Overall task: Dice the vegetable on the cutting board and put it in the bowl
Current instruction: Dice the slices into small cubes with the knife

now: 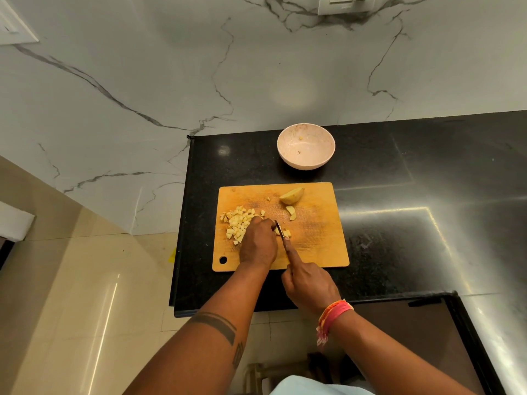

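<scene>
Your right hand grips the knife, blade running away from you on the cutting board. Your left hand pins the potato piece just left of it; the bowl sits beyond the board, almost empty.

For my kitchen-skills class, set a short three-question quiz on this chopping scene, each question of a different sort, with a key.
1. True or false: the bowl already holds the heap of diced pieces.
2. Which hand holds the knife? A) left hand B) right hand C) neither
3. Fill in: the large uncut wedge lies near the ______ edge of the cutting board, on the bowl's side.

Key: 1 false, the dice are on the board and the bowl has only scraps; 2 B; 3 far.
</scene>
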Demonstrator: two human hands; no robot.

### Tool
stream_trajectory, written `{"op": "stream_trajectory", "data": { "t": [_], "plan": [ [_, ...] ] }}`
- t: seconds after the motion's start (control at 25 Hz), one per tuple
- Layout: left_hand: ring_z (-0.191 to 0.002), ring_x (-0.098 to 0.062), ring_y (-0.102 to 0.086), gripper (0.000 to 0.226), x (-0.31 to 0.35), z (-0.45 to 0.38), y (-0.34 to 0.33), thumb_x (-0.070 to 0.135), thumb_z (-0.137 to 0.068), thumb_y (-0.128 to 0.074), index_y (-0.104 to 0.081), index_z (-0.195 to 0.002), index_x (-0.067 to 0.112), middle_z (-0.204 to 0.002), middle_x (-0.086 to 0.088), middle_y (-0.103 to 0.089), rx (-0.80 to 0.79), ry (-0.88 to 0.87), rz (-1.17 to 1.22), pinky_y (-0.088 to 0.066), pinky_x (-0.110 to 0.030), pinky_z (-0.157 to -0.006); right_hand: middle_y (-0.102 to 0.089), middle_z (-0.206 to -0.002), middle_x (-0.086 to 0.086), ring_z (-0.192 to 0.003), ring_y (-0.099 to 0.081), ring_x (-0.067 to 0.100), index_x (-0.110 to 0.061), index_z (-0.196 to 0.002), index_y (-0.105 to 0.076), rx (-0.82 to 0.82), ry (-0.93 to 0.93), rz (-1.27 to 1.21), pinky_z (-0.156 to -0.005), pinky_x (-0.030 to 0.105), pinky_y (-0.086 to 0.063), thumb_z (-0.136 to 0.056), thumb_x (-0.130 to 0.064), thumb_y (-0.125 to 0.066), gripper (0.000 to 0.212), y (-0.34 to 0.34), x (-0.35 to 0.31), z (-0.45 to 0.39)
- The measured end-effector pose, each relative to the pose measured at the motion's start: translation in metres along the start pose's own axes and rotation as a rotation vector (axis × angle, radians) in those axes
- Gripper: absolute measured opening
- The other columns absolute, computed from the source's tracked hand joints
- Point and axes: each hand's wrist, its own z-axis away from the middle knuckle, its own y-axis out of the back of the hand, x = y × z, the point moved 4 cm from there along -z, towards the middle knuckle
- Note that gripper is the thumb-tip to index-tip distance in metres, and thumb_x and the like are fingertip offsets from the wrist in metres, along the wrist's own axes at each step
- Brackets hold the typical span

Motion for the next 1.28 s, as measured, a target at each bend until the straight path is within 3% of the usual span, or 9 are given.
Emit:
{"op": "stream_trajectory", "data": {
  "t": [0.28,0.48,0.64,0.88,1.08,1.28],
  "plan": [
    [-0.107,-0.023,-0.059,0.024,0.0,-0.001,0.0,0.016,-0.101,-0.054,-0.07,-0.12,0.015,-0.121,-0.005,-0.055,0.002,0.004,-0.02,-0.051,-0.032,-0.086,-0.057,-0.069,0.005,-0.054,-0.05,0.024,-0.033,-0.161,0.008,-0.046,0.012,0.022,-0.052,0.035,-0.035,-0.1,-0.032,-0.038,0.076,-0.005,0.001,-0.005],
    [-0.111,-0.023,-0.058,0.026,0.002,-0.002,-0.001,0.018,-0.102,-0.053,-0.068,-0.122,0.017,-0.124,-0.004,-0.056,0.008,0.023,-0.035,-0.049,-0.032,-0.087,-0.06,-0.069,0.004,-0.055,-0.056,0.026,-0.033,-0.159,0.015,-0.08,0.011,0.05,-0.055,0.041,-0.048,-0.099,-0.032,-0.038,0.08,-0.011,0.009,0.014],
    [-0.113,-0.023,-0.058,0.027,0.003,-0.006,-0.001,0.015,-0.102,-0.05,-0.067,-0.123,0.019,-0.125,-0.004,-0.057,0.007,0.027,-0.02,-0.052,-0.037,-0.091,-0.06,-0.07,-0.002,-0.057,-0.058,0.02,-0.037,-0.157,0.018,-0.072,0.01,0.013,-0.058,0.04,-0.05,-0.1,-0.036,-0.035,0.078,-0.009,0.018,0.031],
    [-0.112,-0.019,-0.059,0.029,-0.004,-0.003,0.004,0.014,-0.103,-0.05,-0.067,-0.126,0.019,-0.124,-0.003,-0.063,0.088,-0.024,0.038,-0.049,-0.028,-0.09,-0.055,-0.066,-0.006,-0.055,-0.056,0.016,-0.034,-0.158,0.018,-0.012,-0.092,-0.072,-0.055,0.038,-0.048,-0.103,-0.035,-0.035,0.076,-0.005,0.031,0.026],
    [-0.113,-0.015,-0.059,0.027,-0.016,0.005,0.013,0.015,-0.102,-0.053,-0.07,-0.123,0.018,-0.122,0.0,-0.064,0.159,-0.029,0.131,-0.047,-0.025,-0.094,-0.06,-0.068,-0.001,-0.056,-0.058,0.022,-0.032,-0.159,0.015,-0.049,-0.032,-0.041,-0.056,0.042,-0.052,-0.101,-0.033,-0.036,0.077,-0.018,0.0,0.006],
    [-0.111,-0.013,-0.059,0.027,-0.021,0.0,0.019,0.018,-0.103,-0.051,-0.069,-0.123,0.02,-0.121,0.003,-0.063,0.181,-0.036,0.125,-0.041,-0.018,-0.086,-0.063,-0.072,0.002,-0.056,-0.055,0.021,-0.028,-0.161,0.009,-0.02,0.014,-0.048,-0.053,0.037,-0.043,-0.102,-0.032,-0.035,0.074,-0.017,-0.026,-0.007]
  ]
}}
